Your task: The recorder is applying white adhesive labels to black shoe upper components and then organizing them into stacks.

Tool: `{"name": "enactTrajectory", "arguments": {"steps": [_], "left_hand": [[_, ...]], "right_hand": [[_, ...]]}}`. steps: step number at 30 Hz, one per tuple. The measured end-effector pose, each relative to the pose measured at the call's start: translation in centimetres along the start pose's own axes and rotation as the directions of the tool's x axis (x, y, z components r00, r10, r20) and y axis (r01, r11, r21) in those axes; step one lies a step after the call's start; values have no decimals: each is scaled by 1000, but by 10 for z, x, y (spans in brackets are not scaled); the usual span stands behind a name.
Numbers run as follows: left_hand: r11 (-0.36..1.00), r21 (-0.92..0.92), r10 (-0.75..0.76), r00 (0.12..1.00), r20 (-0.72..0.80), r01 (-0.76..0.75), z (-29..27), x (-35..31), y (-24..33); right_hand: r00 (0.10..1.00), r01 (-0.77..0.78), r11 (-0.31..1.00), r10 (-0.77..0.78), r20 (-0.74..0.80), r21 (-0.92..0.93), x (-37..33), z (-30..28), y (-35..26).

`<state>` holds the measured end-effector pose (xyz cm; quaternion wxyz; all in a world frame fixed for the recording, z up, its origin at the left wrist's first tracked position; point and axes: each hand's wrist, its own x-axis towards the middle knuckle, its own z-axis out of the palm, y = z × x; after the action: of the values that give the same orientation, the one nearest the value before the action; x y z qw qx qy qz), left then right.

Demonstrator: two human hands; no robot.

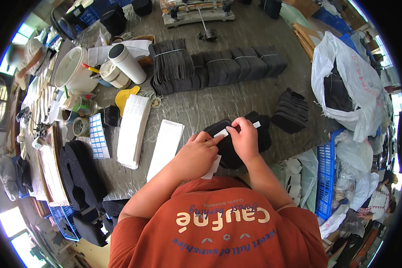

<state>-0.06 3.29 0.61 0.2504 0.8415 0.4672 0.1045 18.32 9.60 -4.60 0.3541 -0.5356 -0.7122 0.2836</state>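
Black fabric pads (231, 156), flat with rounded ends, lie in front of me at the table's near edge. My right hand (244, 140) pinches the end of a small white label (221, 133) against the top pad. My left hand (194, 155) has its index finger on the same label. Its other fingers curl over white paper slips (213, 167), which stick out beneath the hand. A second white label (257, 124) sits on a black pad just beyond my right hand.
Bundled black pads (219, 67) stand in a row at the back, and a loose pile (290, 110) lies right. Long paper stacks (134, 129), a sticker sheet (99, 136), a white tumbler (127, 63) and a bucket (71, 67) are left. A white plastic sack (344, 85) stands far right.
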Motion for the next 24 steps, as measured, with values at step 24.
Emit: {"name": "enactTrajectory", "arguments": {"steps": [24], "left_hand": [[815,-579,-234,926,-296,21,20,-6,-12]], "right_hand": [[915,339,940,-336,-221,-26,-16,9,11]]}}
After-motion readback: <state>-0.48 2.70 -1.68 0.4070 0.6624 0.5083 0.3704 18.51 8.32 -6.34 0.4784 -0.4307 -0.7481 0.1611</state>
